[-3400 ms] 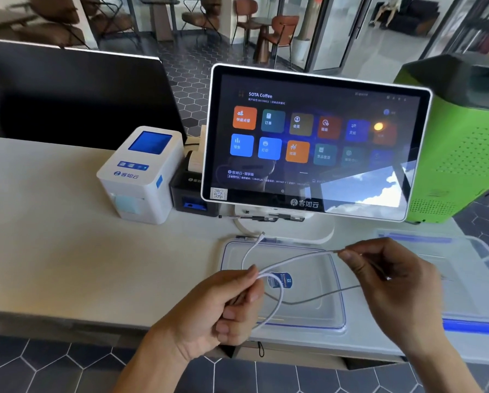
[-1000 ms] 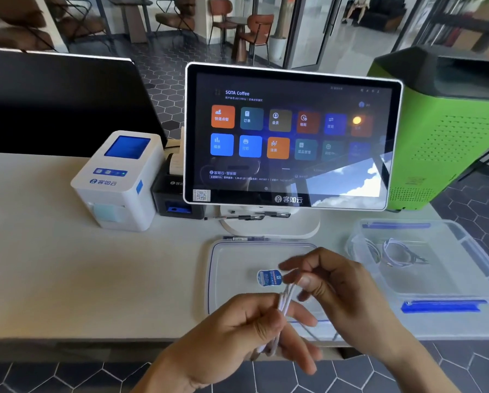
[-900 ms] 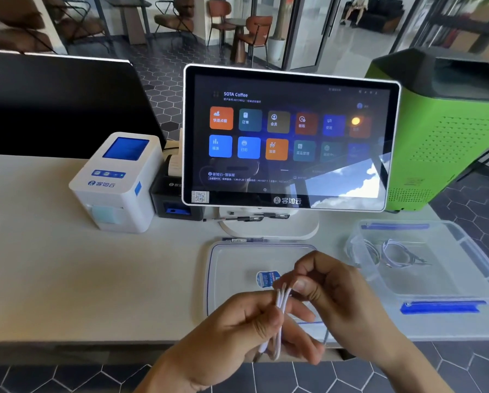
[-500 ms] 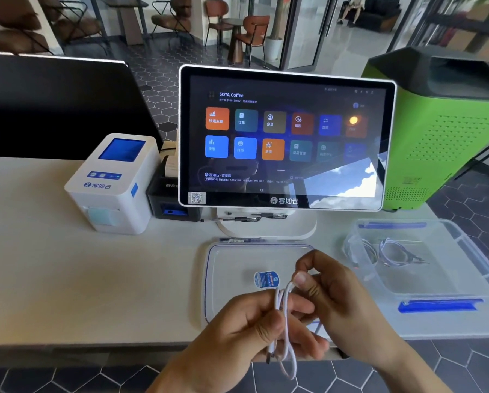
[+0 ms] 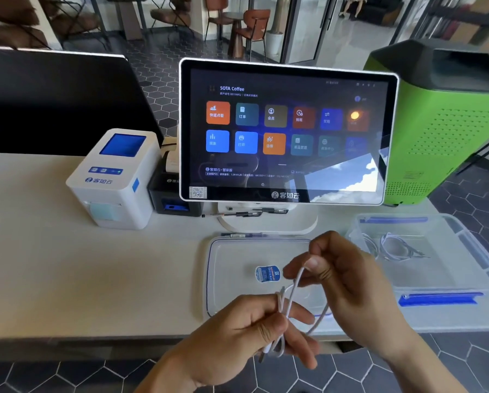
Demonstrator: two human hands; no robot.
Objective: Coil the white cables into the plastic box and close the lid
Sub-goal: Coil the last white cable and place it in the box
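Observation:
A thin white cable [image 5: 290,300] is folded into a small bundle above the table's front edge. My left hand [image 5: 246,336] pinches the bundle's lower part, with loops hanging below the fingers. My right hand [image 5: 348,282] grips one strand at its top between thumb and fingers. The clear plastic lid [image 5: 229,268] with a blue sticker lies flat under my hands. To the right stands the open clear plastic box [image 5: 464,259] with blue clips; another coiled white cable [image 5: 390,246] lies inside it.
A touchscreen terminal [image 5: 285,131] stands just behind the lid. A white label printer [image 5: 115,177] and a black printer [image 5: 169,191] sit to the left. A green machine [image 5: 441,117] stands behind the box. A dark monitor [image 5: 53,100] is at the far left.
The cable went from one long stretched loop to a tight bundle. In the last half second my right hand lifted a strand up and away from my left hand.

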